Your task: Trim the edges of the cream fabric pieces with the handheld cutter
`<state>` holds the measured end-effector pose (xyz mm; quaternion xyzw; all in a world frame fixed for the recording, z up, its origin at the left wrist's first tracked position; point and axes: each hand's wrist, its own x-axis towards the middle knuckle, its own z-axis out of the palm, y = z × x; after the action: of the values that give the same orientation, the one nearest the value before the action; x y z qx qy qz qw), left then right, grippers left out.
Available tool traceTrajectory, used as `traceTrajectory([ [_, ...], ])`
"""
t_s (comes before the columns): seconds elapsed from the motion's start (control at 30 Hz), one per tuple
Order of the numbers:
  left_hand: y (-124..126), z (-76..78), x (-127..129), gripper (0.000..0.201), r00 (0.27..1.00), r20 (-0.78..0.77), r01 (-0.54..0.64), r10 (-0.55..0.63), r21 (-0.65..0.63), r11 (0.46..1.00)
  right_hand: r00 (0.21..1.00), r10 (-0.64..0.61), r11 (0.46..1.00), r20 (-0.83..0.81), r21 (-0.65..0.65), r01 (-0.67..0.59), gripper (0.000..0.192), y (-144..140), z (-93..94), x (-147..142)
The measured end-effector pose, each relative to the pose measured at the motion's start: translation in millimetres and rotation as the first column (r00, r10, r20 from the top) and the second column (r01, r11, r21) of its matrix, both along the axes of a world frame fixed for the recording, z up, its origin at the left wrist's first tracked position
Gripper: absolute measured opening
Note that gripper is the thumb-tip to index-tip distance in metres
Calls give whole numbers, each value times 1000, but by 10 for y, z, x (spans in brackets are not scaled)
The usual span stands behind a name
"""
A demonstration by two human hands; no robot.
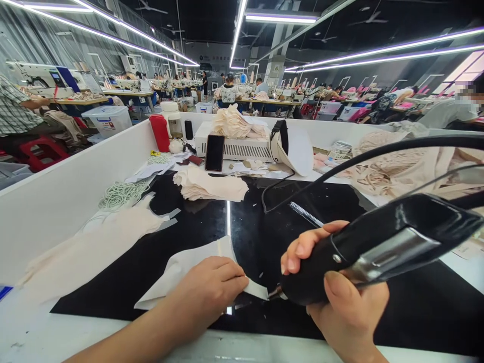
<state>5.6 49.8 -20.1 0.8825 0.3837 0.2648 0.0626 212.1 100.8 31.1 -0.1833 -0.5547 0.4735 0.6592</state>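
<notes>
My right hand (351, 302) is wrapped round a black corded hand tool (378, 247) with a silver lever along its side. Its narrow metal tip meets the end of a pale strip (257, 289). The strip sticks out from a cream fabric piece (181, 269) lying on the black glossy sheet (196, 222). My left hand (212, 285) pinches the fabric where the strip begins, fingers closed. A part of the fabric is hidden under my left hand and forearm.
A stack of cream fabric pieces (212, 185) lies farther back. More cream pieces (98, 247) and green cord (123, 194) are at the left. A phone (215, 153) leans on a white box (242, 148). A pen (306, 214) lies near the tool; white walls (71, 201) edge the table.
</notes>
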Motion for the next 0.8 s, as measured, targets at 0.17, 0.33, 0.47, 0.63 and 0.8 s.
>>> traceTrajectory([
  [0.17,43,-54,-59,12,1000,-5,-8,8,-30,1000,1000,11,999,-9,-34,-11,35,-6,18,-5],
  [0.33,26,-63,-60,13,1000,-14,-14,13,-40,999,1000,15,998,-21,-61,-16,36,-32,62,-23],
  [0.47,5,-87,-60,14,1000,-11,-1,1,-15,1000,999,-5,997,-39,-73,3,38,-45,101,-57],
  [0.63,-2,-112,-82,13,1000,-27,-4,5,33,999,997,-57,995,-61,-90,51,42,-2,172,-163],
  [0.8,-72,-63,-40,13,998,-70,-5,8,42,999,992,-91,992,-91,-97,82,41,-2,230,-272],
])
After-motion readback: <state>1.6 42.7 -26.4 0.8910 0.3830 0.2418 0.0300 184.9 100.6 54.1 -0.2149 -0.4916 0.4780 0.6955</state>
